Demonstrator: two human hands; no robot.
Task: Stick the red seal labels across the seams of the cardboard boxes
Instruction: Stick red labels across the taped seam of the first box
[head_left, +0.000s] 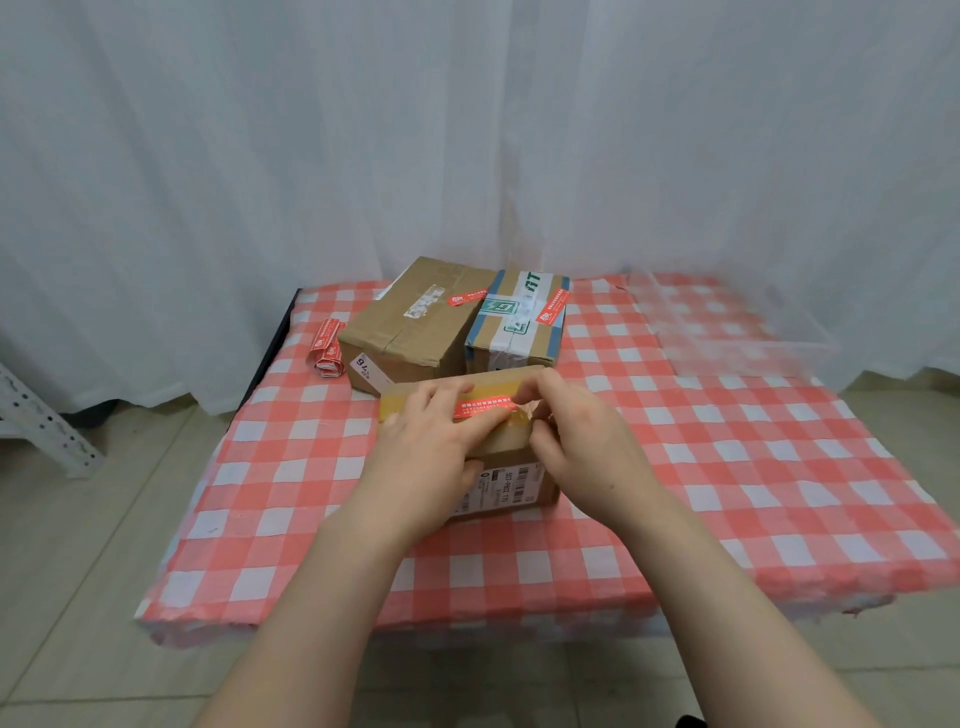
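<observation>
Head view: red label (480, 408) across top seam of near box (511, 480). My left hand (431, 447) fingers flat together, pressing label's left part; my right hand (576, 441) pinches its right end. Best: smooth rightward, lower end last, no wrinkles.

Checked tablecloth (727, 467), white curtain (467, 130), clear tray (727, 322)

On the white sticker (365, 365) of the big brown box (415, 322), "16" is seen upside down. Green "TT" is printed on the tape (536, 279) of the blue-edged box (550, 332). The print on the red seal label (483, 408) cannot be read.
</observation>
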